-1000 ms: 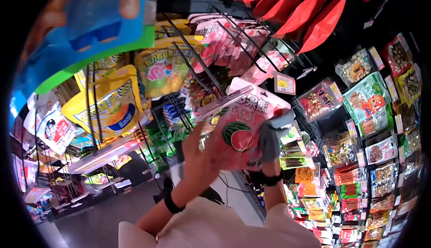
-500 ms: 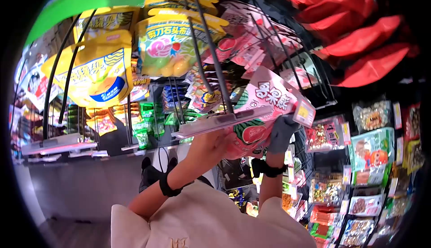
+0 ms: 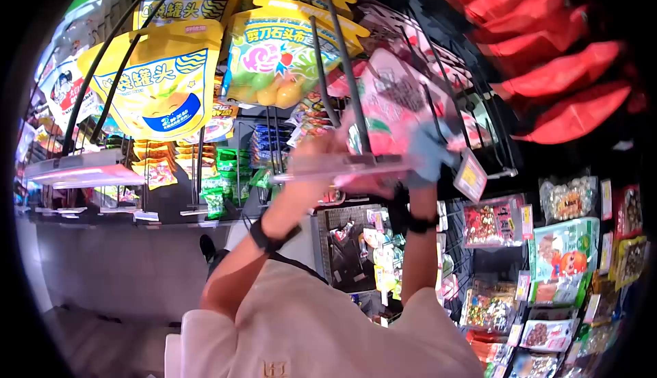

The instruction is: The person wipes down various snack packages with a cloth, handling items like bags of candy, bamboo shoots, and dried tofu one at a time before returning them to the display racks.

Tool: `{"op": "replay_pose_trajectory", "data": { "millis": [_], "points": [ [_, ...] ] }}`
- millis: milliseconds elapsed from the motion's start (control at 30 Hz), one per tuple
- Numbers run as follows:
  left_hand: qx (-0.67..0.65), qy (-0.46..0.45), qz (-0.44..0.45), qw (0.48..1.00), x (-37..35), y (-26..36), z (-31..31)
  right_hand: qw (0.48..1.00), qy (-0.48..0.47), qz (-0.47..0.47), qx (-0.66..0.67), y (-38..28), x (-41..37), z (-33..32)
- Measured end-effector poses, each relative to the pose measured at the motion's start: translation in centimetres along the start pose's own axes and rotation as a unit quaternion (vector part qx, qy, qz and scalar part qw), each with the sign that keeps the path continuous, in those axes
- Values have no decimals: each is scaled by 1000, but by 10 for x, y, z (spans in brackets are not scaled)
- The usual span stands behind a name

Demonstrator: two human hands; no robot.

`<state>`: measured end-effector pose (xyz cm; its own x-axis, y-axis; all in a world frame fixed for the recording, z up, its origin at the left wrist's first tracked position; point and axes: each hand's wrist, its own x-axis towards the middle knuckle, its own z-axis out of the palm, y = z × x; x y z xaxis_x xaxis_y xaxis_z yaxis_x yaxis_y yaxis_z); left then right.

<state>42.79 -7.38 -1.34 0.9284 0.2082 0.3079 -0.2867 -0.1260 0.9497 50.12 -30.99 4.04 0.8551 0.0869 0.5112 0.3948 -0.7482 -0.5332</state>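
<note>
A pink candy bag [image 3: 380, 114] with a watermelon picture, smeared by motion, is raised between my hands against the hanging pink bags. My bare left hand [image 3: 320, 158] is closed at its lower left edge; a clear price-label strip [image 3: 356, 168] crosses in front and partly hides the fingers. My right hand [image 3: 431, 152], in a grey glove, is blurred and closed on the bag's right side. A price tag [image 3: 471, 176] hangs just right of the glove. Black hook rods [image 3: 345, 63] run past the bag.
Yellow fruit pouches [image 3: 154, 84] and yellow candy bags [image 3: 280, 56] hang to the left. Red bags [image 3: 561, 70] hang at upper right. Snack packs [image 3: 564, 248] fill the rack at right. Small green packs [image 3: 226, 173] hang lower on the left.
The pink bag has moved up and away from me, towards the hanging pink bags, with both hands following. The price tag by the glove now hangs lower. The view has shifted slightly.
</note>
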Motion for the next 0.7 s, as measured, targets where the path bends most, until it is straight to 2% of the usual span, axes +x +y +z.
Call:
{"op": "replay_pose_trajectory", "data": {
  "millis": [33, 67, 100, 167, 200, 300, 367, 433, 500, 567, 600, 633, 700],
  "points": [
    [-16, 69, 27, 997, 22, 7, -5, 1000, -2, 1, 0, -3, 6, 6],
    [26, 141, 46, 989, 35, 9, -4, 1000, 3, 2, -2, -7, 10, 11],
    [34, 122, 19, 992, 42, 0, -3, 1000, 16, 3, -5, -10, 7, 14],
    [111, 187, 142, 966, 40, -4, -5, 999, 46, 11, 1, -23, -8, 18],
    [111, 166, 156, 967, 29, -7, -10, 998, 63, 18, 8, -31, -19, 21],
    [159, 46, 66, 984, -18, 9, -36, 992, 104, 61, 48, -63, -69, 30],
    [131, -19, 77, 988, -48, -7, -49, 985, 125, 95, 67, -88, -107, 37],
    [126, -84, 22, 988, -74, 3, -72, 979, 141, 126, 81, -112, -136, 46],
    [136, -103, 61, 984, -94, 5, -90, 972, 152, 145, 107, -136, -161, 59],
    [99, -168, 16, 981, -108, 23, -117, 968, 157, 156, 118, -166, -182, 65],
    [116, -176, 3, 978, -115, 30, -129, 960, 148, 231, -49, -191, -200, 61],
    [119, -182, -5, 976, -122, 33, -143, 921, 133, 296, -214, -219, -213, 57],
    [133, -122, 70, 981, -129, 36, -172, 935, 105, 262, -216, -253, -223, 54]
  ]
}}
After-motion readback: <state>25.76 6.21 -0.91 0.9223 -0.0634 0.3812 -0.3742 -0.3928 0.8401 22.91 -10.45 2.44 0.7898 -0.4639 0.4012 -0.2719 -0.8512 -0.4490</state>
